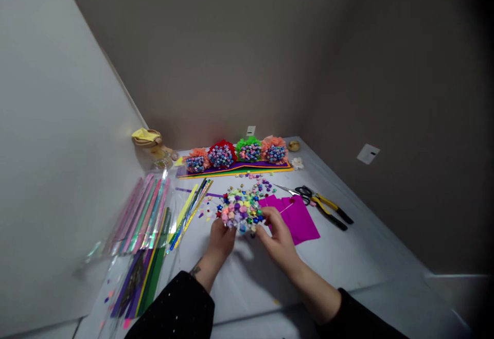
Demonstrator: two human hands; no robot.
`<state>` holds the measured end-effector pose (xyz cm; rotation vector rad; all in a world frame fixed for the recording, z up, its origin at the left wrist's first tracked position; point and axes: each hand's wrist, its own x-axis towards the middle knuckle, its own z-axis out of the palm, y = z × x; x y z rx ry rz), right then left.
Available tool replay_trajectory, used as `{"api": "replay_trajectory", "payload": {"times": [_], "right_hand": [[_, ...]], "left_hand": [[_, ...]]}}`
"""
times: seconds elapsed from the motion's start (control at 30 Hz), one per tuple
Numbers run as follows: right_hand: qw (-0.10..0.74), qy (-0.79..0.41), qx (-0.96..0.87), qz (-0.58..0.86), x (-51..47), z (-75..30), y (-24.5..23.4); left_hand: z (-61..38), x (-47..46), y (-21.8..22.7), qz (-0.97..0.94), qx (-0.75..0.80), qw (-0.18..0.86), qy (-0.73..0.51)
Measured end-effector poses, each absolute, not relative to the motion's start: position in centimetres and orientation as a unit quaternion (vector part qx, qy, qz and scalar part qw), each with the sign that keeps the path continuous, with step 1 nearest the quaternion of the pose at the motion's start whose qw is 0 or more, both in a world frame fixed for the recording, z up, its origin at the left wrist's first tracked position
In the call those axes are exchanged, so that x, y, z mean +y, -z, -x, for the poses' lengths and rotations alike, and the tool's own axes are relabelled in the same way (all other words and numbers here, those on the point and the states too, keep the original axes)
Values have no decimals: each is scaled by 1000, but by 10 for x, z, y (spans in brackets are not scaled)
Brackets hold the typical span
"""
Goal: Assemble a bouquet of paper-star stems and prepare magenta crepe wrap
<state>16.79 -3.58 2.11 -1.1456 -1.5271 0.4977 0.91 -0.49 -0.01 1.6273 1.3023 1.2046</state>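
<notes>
Grey tabletop (pixel 247 287), near to far: left hand (pixel 221 240) curled, right hand (pixel 277 238) bunched, both against a heap of paper lucky stars (pixel 240 211); pinch unclear, light touch suits loose stars. Magenta paper (pixel 297 220) just beside, scissors (pixel 303 192) past it, 4 star bouquets (pixel 222 154) farthest.

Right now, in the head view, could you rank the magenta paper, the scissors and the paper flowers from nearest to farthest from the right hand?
1. Magenta paper, ahead and right of the right hand.
2. Scissors, farther ahead, rightward.
3. Paper flowers, in a row at the table's far end.
</notes>
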Motion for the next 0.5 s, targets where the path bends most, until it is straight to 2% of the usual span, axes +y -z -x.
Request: {"api": "replay_trajectory", "payload": {"times": [0.07, 0.17, 0.33, 0.5], "right_hand": [[516, -269, -678, 450, -34, -169, -20], [505, -288, -697, 420, -33, -171, -23], [510, -276, -698, 421, -31, -179, -29], [519, -237, -703, 426, -31, -181, -26]], "left_hand": [[-11, -8, -1, -640, 482, 398, -447], [-14, -13, -6, -643, 475, 432, -416], [-16, -13, -18, -652, 486, 471, -341], [-17, -8, -7, -659, 474, 468, -351]]}}
